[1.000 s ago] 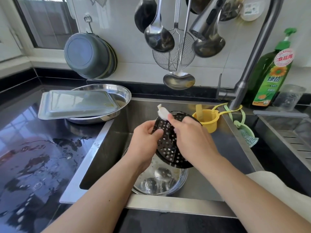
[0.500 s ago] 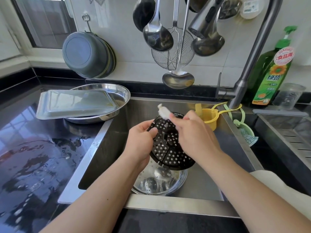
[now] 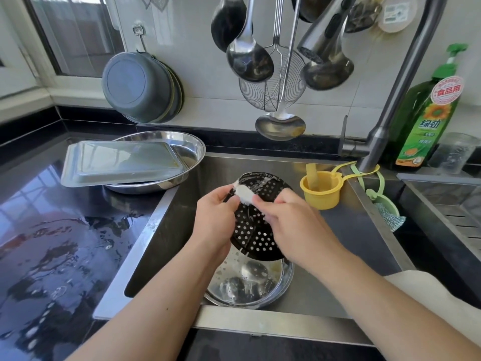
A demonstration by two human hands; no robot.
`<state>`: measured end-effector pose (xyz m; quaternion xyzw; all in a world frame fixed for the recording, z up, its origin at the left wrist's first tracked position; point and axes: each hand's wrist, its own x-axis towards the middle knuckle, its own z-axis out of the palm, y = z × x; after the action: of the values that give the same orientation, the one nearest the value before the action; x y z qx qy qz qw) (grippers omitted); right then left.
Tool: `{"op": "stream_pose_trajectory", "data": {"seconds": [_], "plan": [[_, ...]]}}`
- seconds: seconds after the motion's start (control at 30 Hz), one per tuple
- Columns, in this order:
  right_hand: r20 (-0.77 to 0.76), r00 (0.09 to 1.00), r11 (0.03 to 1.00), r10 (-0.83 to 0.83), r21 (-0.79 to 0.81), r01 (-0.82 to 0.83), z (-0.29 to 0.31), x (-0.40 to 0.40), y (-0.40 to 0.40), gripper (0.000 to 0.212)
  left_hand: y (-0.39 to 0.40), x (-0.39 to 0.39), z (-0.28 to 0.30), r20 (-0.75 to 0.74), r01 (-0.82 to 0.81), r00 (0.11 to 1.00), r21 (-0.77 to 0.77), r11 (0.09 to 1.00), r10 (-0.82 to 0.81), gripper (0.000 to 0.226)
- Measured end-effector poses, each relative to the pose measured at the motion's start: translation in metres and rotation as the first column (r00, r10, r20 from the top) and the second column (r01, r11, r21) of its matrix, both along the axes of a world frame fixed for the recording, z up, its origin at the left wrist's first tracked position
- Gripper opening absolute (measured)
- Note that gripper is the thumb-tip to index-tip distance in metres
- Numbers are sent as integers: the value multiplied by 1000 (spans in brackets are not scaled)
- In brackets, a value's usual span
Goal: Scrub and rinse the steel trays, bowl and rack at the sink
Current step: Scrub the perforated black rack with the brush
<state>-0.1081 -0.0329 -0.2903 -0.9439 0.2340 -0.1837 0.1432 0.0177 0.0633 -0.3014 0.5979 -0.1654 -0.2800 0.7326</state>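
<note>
Black and perforated, the round rack was held tilted over the sink, directly above the steel bowl that sat on the sink floor with soapy water in it. Over the last second the white sponge had travelled from the rack's top edge toward its upper left rim, close to the left thumb, and the rack had swung a little further upright; suds now streaked the top of the rack, which suggested the scrubbing was working round the rim and that rinsing was yet to come. The left hand gripped the rack's left edge, fingers curled behind it and thumb on the front. The right hand reached across the rack's face, its fingers closed on the sponge and pressing it to the metal. On the wet black tabletop to the left, a rectangular steel tray lay upside down across a round steel tray, both apparently waiting or already scrubbed; which could not be told.
</note>
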Motion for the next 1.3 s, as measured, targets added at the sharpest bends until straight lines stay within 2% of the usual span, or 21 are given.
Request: {"op": "stream_pose_trajectory", "data": {"seconds": [0.1, 0.23, 0.27, 0.37, 0.4, 0.53, 0.57, 0.67, 0.7, 0.83, 0.97, 1.0, 1.13, 1.17, 1.27, 1.3], "plan": [[6, 989, 988, -147, -44, 147, 5, 5, -22, 49, 1, -3, 2, -9, 29, 1000, -14, 999, -29, 34], [2, 999, 999, 38, 1, -38, -1, 0, 6, 47, 1, -2, 2, -16, 36, 999, -27, 999, -36, 31], [2, 1000, 999, 24, -23, -24, 0, 0, 3, 47, 1, -2, 1, -20, 38, 999, -27, 999, -39, 32], [0, 982, 979, -191, -74, 191, 6, 1, -25, 49, 1, -4, 2, -15, 46, 999, -17, 999, -46, 37], [-8, 978, 976, -207, -65, 206, 5, 1, -27, 50, 0, -4, 3, -10, 44, 999, -14, 999, -44, 38], [19, 999, 998, 34, 45, -35, -3, 2, 1, 50, 0, -3, 3, -19, 40, 999, -14, 999, -41, 35], [24, 1000, 999, 15, 28, -16, -1, 3, -3, 50, 0, -3, 3, -24, 40, 999, -14, 999, -41, 35], [-7, 980, 980, -199, -29, 198, 5, 4, -30, 49, 0, -4, 4, -23, 35, 999, -3, 999, -35, 37], [-25, 980, 980, -200, -23, 199, 4, 3, -30, 49, 0, -4, 3, -22, 31, 999, 2, 1000, -31, 37], [-44, 998, 997, 52, 54, -50, -1, -1, 3, 53, 0, -3, 1, -9, 31, 999, 20, 999, -31, 32], [-30, 988, 988, -152, -19, 151, 5, 1, -30, 55, 0, -3, 1, -8, 38, 999, 17, 999, -38, 38], [-9, 988, 988, -156, -12, 156, 5, 0, -30, 54, 0, -3, 1, -2, 43, 999, 18, 999, -42, 38], [108, 994, 999, 23, 27, -26, 0, 1, 0, 52, -2, -6, -1, 60, 65, 996, 30, 997, -66, 38], [106, 994, 1000, 4, 5, -4, 0, 3, -4, 52, -2, -6, -2, 70, 60, 996, 35, 998, -63, 37], [90, 976, 980, -197, -11, 199, 7, 4, -27, 54, -4, -6, -1, 60, 29, 998, 31, 999, -31, 37], [82, 976, 980, -200, -7, 201, 7, 3, -27, 54, -4, -5, -1, 70, 20, 997, 34, 999, -22, 37]]}}
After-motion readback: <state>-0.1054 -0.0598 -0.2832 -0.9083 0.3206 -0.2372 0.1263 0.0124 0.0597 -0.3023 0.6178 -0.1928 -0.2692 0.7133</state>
